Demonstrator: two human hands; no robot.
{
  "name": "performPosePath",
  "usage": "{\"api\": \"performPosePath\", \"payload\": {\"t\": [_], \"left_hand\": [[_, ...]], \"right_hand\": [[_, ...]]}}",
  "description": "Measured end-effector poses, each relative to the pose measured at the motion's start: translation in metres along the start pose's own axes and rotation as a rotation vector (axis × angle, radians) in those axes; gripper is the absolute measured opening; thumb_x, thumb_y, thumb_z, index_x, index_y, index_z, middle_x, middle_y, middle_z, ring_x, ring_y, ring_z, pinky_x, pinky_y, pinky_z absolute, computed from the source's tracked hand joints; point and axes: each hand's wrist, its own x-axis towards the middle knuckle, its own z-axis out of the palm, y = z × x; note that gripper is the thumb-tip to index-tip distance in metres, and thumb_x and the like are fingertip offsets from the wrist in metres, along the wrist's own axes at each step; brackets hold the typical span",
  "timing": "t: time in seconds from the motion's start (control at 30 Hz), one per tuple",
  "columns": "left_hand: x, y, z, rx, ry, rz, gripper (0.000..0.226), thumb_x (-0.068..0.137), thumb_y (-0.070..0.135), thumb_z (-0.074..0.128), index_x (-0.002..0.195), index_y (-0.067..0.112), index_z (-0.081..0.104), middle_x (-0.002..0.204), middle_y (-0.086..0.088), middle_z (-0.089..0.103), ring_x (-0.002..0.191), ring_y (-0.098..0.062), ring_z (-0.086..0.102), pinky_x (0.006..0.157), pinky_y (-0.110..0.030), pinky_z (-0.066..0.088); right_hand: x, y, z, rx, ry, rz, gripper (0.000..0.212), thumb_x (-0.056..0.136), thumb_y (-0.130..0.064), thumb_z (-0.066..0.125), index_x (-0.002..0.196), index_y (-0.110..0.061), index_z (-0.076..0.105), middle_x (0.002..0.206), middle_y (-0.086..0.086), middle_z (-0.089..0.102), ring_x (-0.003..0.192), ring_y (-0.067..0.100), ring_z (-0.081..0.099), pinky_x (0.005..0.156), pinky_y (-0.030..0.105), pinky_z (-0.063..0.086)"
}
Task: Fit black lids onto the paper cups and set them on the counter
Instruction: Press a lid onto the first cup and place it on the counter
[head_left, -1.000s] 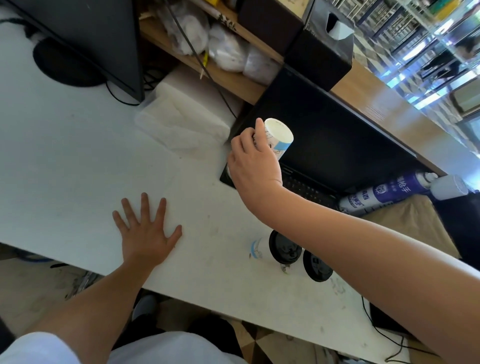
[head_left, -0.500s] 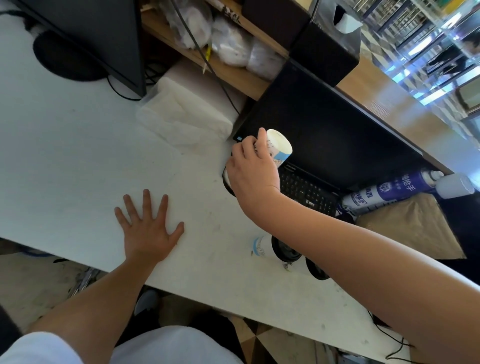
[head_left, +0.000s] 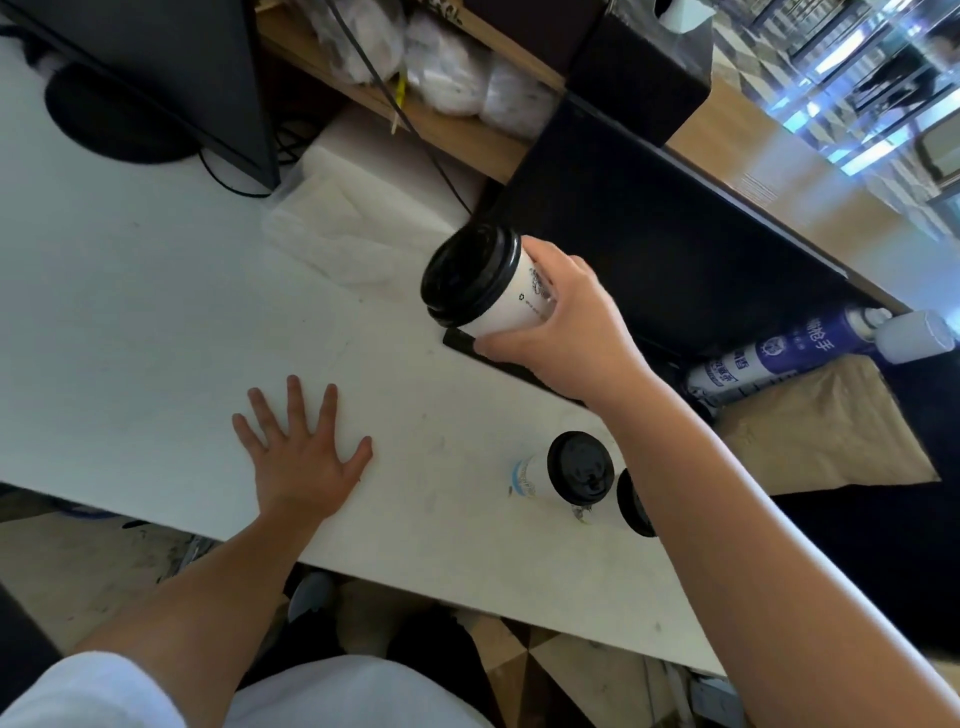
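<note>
My right hand (head_left: 566, 327) grips a white paper cup (head_left: 506, 301) by its lower body, tilted so its black lid (head_left: 467, 275) faces me, above the laptop's front corner. My left hand (head_left: 301, 457) lies flat on the white counter (head_left: 130, 312) with fingers spread, holding nothing. A second lidded cup (head_left: 563, 473) stands on the counter near the front edge. Beside it a third black lid (head_left: 631, 501) shows, mostly hidden behind my right forearm.
An open black laptop (head_left: 649, 249) sits behind the held cup. A monitor and its round base (head_left: 119, 119) stand at the back left, with a pack of white tissues (head_left: 363, 218) between. A blue spray can (head_left: 789, 353) lies on brown paper (head_left: 826, 431) at the right.
The held cup has been turned over: earlier its white bottom faced up and my hand covered it; now its black lid faces me. My left hand has stayed flat.
</note>
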Motion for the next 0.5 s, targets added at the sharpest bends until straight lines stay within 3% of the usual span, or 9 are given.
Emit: {"api": "performPosePath", "payload": {"t": [0.1, 0.2, 0.37, 0.5], "left_hand": [[0.000, 0.001, -0.001, 0.009, -0.002, -0.004, 0.092, 0.085, 0.083, 0.006, 0.161, 0.030, 0.001, 0.169, -0.013, -0.009, 0.148, -0.049, -0.022, 0.117, -0.066, -0.013], [-0.001, 0.002, -0.001, 0.014, -0.007, -0.007, 0.092, 0.085, 0.082, 0.005, 0.161, 0.031, -0.002, 0.169, -0.012, -0.010, 0.149, -0.049, -0.023, 0.117, -0.066, -0.014], [0.000, 0.003, 0.000, 0.028, -0.029, -0.015, 0.091, 0.086, 0.082, 0.008, 0.160, 0.031, -0.002, 0.169, -0.012, -0.011, 0.149, -0.048, -0.022, 0.117, -0.066, -0.013], [0.001, 0.001, -0.001, 0.048, -0.045, -0.014, 0.091, 0.086, 0.083, 0.009, 0.160, 0.032, -0.002, 0.169, -0.012, -0.011, 0.149, -0.048, -0.021, 0.117, -0.065, -0.014]], "right_hand": [[-0.007, 0.017, 0.013, 0.297, -0.009, -0.006, 0.079, 0.069, -0.015, 0.093, 0.137, -0.028, 0.056, 0.123, -0.005, 0.066, 0.110, 0.011, 0.065, 0.084, 0.029, 0.062], [-0.012, 0.036, 0.038, 0.501, 0.032, 0.014, 0.071, 0.071, -0.004, 0.091, 0.132, -0.019, 0.057, 0.121, -0.001, 0.070, 0.111, 0.012, 0.068, 0.094, 0.033, 0.060], [-0.020, 0.063, 0.074, 0.640, 0.042, 0.106, 0.075, 0.072, 0.000, 0.090, 0.134, -0.020, 0.054, 0.127, 0.000, 0.068, 0.118, 0.015, 0.065, 0.103, 0.040, 0.055], [-0.026, 0.074, 0.085, 0.722, 0.024, 0.150, 0.072, 0.072, 0.003, 0.089, 0.129, -0.025, 0.054, 0.128, 0.000, 0.067, 0.120, 0.015, 0.064, 0.104, 0.037, 0.055]]}}
